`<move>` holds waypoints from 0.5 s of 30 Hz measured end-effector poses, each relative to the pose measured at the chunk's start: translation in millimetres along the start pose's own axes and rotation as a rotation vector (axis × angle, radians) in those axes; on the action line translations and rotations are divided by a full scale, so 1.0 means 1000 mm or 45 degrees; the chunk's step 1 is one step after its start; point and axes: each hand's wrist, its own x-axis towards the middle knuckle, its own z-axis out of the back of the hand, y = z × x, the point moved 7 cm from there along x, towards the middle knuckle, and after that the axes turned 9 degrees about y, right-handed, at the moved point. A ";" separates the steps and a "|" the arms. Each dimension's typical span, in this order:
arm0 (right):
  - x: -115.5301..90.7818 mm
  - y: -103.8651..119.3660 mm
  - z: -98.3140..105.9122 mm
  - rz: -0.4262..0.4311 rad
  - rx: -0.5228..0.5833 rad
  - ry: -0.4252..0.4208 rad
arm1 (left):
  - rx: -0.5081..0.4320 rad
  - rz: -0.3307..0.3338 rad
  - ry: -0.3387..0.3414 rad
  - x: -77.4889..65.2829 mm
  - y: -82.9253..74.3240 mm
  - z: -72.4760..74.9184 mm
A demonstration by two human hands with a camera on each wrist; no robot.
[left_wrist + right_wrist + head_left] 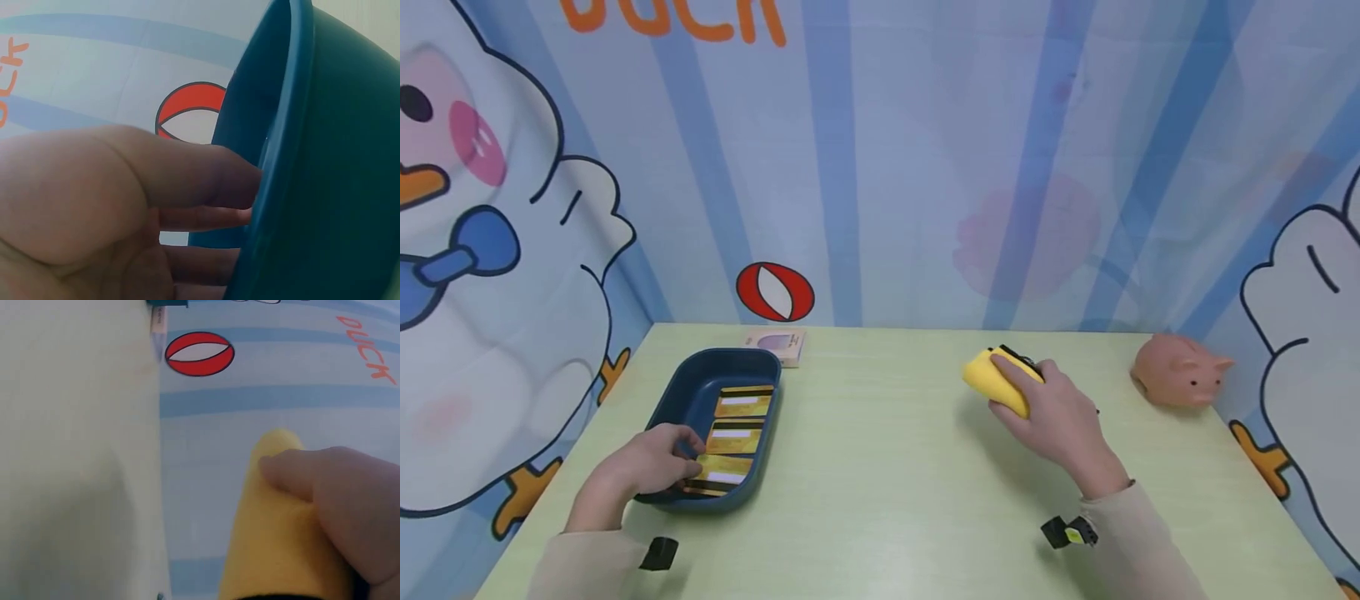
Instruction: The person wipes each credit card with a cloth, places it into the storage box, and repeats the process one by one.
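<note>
A dark blue tray (767, 454) holds several gold bank cards (743, 404) with black and white stripes, laid in a column. My left hand (651, 458) reaches over the tray's left rim, thumb and forefinger pinching the left end of the nearest gold card (726, 471). The left wrist view shows the fingers (206, 169) crossing the rim, with their tips hidden behind it. Above the right half of the table, my right hand (1056, 417) grips a soft yellow pouch (996, 379) with a black edge. Its thumb presses the yellow side (275, 531) in the right wrist view.
A pink piggy bank (1180, 371) stands at the table's right back. Behind the tray, a flat pale pink box (784, 344) lies near the back edge of the light table (880, 467). A blue striped cloth (895, 167) with duck drawings hangs behind.
</note>
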 end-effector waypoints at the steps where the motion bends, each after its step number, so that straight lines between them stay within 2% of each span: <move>1: -0.003 -0.007 -0.003 -0.031 0.016 0.055 | -0.006 0.001 0.005 0.000 0.000 0.000; 5: -0.014 -0.032 -0.014 -0.142 0.077 0.223 | -0.010 -0.001 0.019 0.000 0.000 0.000; 8: -0.021 -0.046 -0.018 -0.196 0.111 0.292 | 0.024 -0.031 0.002 0.000 -0.002 0.003; 12: -0.029 -0.060 -0.024 -0.239 0.131 0.350 | 0.095 -0.148 -0.100 -0.001 -0.013 0.009; 15: -0.035 -0.070 -0.031 -0.293 0.152 0.405 | 0.095 -0.257 -0.173 -0.002 -0.025 0.011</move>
